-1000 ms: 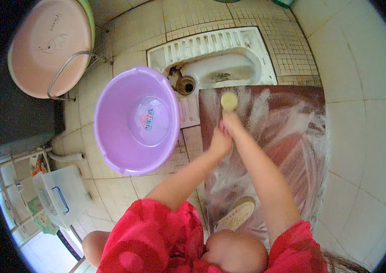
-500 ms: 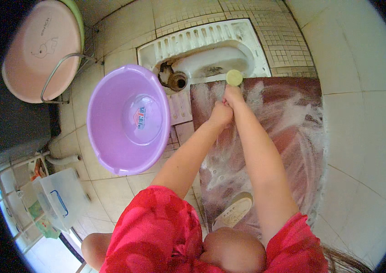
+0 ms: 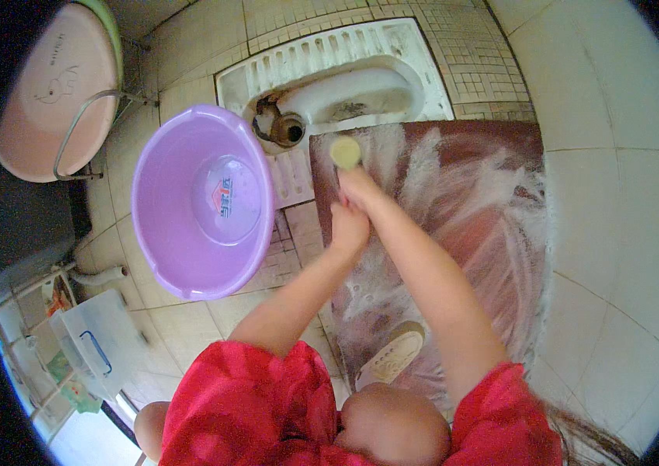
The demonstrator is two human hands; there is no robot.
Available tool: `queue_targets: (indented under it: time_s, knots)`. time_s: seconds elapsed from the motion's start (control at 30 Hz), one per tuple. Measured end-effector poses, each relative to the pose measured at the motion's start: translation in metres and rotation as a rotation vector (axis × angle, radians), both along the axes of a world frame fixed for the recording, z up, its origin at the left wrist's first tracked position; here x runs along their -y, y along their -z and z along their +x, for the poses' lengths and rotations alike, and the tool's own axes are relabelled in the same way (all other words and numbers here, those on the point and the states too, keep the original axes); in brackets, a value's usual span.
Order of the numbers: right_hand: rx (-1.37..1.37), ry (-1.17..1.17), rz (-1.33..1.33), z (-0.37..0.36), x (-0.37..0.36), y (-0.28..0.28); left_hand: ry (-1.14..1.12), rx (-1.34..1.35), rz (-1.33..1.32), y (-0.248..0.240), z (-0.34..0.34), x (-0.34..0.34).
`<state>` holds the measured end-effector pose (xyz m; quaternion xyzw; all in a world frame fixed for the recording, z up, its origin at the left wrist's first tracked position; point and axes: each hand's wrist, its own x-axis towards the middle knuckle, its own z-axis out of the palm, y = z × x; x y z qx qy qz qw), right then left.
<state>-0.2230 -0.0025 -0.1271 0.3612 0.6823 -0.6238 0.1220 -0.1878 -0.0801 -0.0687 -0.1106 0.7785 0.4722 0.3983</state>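
Note:
A dark red mat (image 3: 492, 279) lies on the floor, streaked with white suds. Over its far left corner, both of my hands are closed on a tool with a round, pale yellow-green end (image 3: 346, 152). My right hand (image 3: 360, 188) grips just behind that round end. Right below it, my left hand (image 3: 350, 225) is wrapped close against the right. The rest of the tool is hidden by my hands, so its kind does not show. A pale slipper (image 3: 393, 356) is on my foot, on the near part of the mat.
A white squat toilet (image 3: 403, 39) is set in the floor beyond the mat. Left of the mat stands a purple basin (image 3: 170, 194). Pink basins (image 3: 73, 116) lean in a metal rack at far left, above a clear plastic box (image 3: 112, 342). Tiled wall (image 3: 601, 225) borders the right.
Both hands and the tool have moved left and slightly nearer across the mat, toward its far left corner. The grip looks the same. The view has shifted a little.

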Motion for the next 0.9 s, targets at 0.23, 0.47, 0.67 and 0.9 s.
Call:
queue_targets:
  time_s: [0.23, 0.47, 0.67, 0.9]
  knots:
    - [0.150, 0.010, 0.080, 0.034, 0.008, -0.038, 0.122, -0.079, 0.012, -0.016, 0.023, 0.012]
    - [0.349, 0.237, -0.076, 0.169, 0.037, -0.023, 0.416, -0.131, 0.089, -0.037, 0.127, 0.044]
    - [0.102, 0.314, 0.336, 0.015, -0.109, 0.027, 0.524, -0.451, 0.035, 0.020, -0.020, -0.093]
    - [0.140, 0.177, 0.140, 0.098, 0.001, -0.062, 0.379, -0.239, 0.064, -0.021, 0.080, 0.009]
